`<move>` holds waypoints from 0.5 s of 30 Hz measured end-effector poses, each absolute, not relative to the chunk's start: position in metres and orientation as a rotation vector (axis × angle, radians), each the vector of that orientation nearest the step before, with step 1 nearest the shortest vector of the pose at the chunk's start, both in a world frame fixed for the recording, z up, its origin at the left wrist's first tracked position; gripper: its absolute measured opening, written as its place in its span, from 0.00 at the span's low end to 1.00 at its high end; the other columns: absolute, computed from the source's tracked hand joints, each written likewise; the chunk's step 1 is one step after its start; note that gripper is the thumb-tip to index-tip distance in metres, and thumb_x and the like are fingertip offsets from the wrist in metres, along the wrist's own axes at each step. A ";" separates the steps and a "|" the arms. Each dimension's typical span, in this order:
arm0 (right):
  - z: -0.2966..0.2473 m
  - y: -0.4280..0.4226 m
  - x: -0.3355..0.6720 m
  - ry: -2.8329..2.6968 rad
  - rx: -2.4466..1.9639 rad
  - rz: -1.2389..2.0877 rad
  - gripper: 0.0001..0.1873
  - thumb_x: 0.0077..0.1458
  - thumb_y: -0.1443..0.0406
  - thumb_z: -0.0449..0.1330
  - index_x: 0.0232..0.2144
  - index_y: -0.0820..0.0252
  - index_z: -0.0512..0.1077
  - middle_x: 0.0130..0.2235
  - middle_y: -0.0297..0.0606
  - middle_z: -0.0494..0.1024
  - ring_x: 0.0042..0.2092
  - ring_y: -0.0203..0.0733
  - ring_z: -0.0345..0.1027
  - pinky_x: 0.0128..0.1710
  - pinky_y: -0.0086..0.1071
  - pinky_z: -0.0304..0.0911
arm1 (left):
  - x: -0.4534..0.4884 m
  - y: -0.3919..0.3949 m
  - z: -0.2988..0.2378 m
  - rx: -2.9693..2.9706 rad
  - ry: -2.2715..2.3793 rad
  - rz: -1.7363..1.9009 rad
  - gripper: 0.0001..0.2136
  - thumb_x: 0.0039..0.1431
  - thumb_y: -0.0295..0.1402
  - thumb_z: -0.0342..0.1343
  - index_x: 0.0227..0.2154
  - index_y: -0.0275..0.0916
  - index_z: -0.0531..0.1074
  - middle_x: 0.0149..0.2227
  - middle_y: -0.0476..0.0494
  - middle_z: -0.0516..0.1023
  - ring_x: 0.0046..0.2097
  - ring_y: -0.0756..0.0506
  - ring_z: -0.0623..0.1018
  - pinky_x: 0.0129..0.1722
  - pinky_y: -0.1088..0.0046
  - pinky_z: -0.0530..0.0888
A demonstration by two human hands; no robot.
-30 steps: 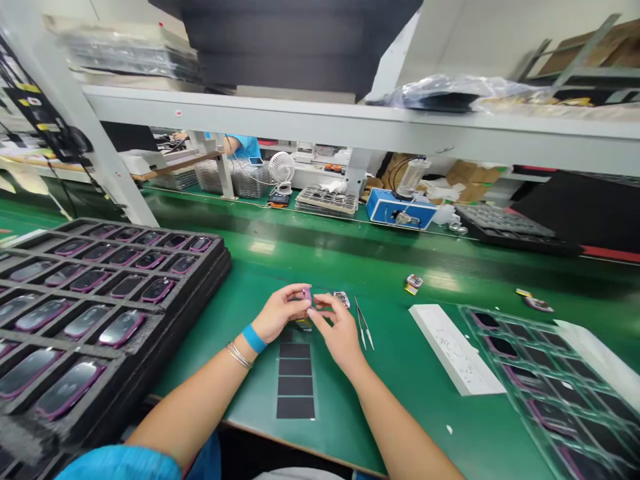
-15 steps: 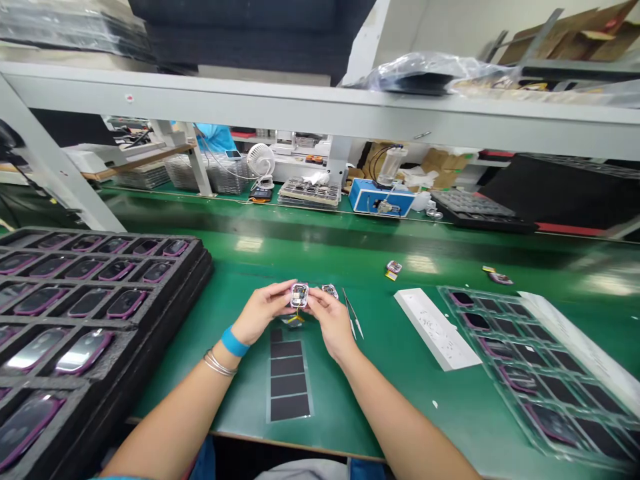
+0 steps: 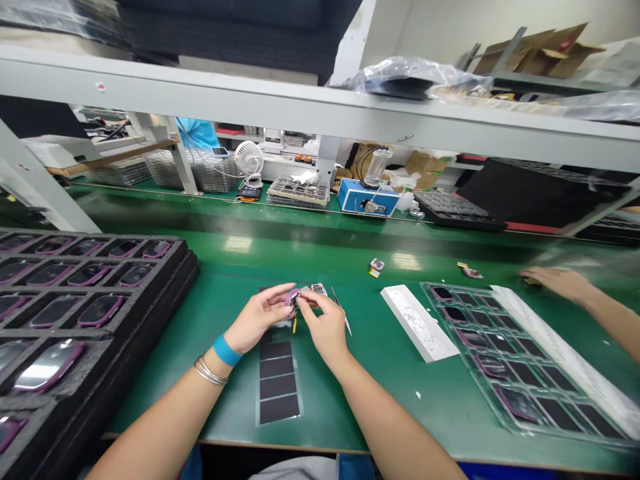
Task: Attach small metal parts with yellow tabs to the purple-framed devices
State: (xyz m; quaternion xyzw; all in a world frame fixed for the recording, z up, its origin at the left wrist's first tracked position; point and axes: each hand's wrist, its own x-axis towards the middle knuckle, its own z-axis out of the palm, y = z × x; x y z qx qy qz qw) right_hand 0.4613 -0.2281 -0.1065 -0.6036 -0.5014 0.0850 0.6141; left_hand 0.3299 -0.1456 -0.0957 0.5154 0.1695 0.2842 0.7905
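Observation:
My left hand [image 3: 260, 319] and my right hand [image 3: 323, 323] meet over the green bench, both pinched on one small pink device casing [image 3: 293, 298] with a yellow part hanging under it. A second small casing [image 3: 319, 289] lies just behind my right hand. Thin tweezers [image 3: 341, 311] lie on the mat to the right of my right hand. A strip of black rectangular pads [image 3: 279, 381] lies on the bench below my hands.
A black foam tray [image 3: 165, 293] with several pink-rimmed devices fills the left. A white strip [image 3: 415, 322] and a clear tray [image 3: 505, 363] of devices lie right. A co-worker's hand [image 3: 557, 280] reaches in far right. Another small part [image 3: 377, 265] lies beyond.
The casing has been turned in my fingers, from its open inner side facing up to edge-on. The view has shifted, and a co-worker's hand has come in at the far right.

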 end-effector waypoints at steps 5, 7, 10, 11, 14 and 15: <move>-0.104 -0.230 0.460 -1.269 -1.442 -0.034 0.07 0.56 0.66 0.56 0.30 0.57 0.74 0.36 0.38 0.73 0.41 0.41 0.67 0.45 0.36 0.63 | 0.333 -0.149 -0.102 1.126 0.386 0.618 0.26 0.44 0.28 0.68 0.49 0.39 0.70 0.44 0.41 0.75 0.42 0.44 0.75 0.42 0.69 0.73; -0.104 -0.230 0.459 -1.261 -1.466 -0.064 0.06 0.55 0.66 0.56 0.29 0.58 0.73 0.38 0.39 0.71 0.43 0.42 0.65 0.46 0.37 0.61 | 0.335 -0.151 -0.104 1.102 0.395 0.641 0.25 0.42 0.28 0.68 0.47 0.38 0.72 0.43 0.41 0.74 0.40 0.45 0.76 0.41 0.70 0.74; -0.105 -0.230 0.458 -1.233 -1.477 -0.100 0.05 0.55 0.66 0.56 0.29 0.58 0.73 0.39 0.40 0.69 0.44 0.42 0.63 0.47 0.38 0.60 | 0.337 -0.155 -0.104 1.036 0.384 0.654 0.23 0.42 0.27 0.68 0.44 0.38 0.72 0.42 0.43 0.74 0.39 0.46 0.76 0.40 0.70 0.74; -0.105 -0.230 0.458 -1.230 -1.472 -0.107 0.05 0.55 0.66 0.56 0.29 0.58 0.72 0.39 0.40 0.68 0.44 0.42 0.63 0.48 0.39 0.60 | 0.337 -0.156 -0.103 1.017 0.377 0.653 0.23 0.42 0.27 0.68 0.44 0.39 0.72 0.42 0.43 0.74 0.38 0.46 0.76 0.40 0.70 0.75; -0.104 -0.230 0.462 -1.289 -1.430 -0.066 0.06 0.56 0.66 0.56 0.29 0.58 0.72 0.38 0.40 0.69 0.43 0.42 0.64 0.49 0.39 0.59 | 0.336 -0.156 -0.102 0.993 0.374 0.646 0.22 0.42 0.26 0.68 0.43 0.38 0.73 0.40 0.43 0.75 0.38 0.46 0.76 0.39 0.70 0.75; -0.103 -0.230 0.464 -1.331 -1.410 -0.043 0.06 0.56 0.66 0.56 0.30 0.57 0.73 0.38 0.39 0.70 0.43 0.41 0.65 0.49 0.39 0.60 | 0.335 -0.155 -0.101 0.989 0.373 0.640 0.22 0.42 0.26 0.68 0.43 0.38 0.73 0.41 0.43 0.75 0.38 0.46 0.76 0.40 0.69 0.75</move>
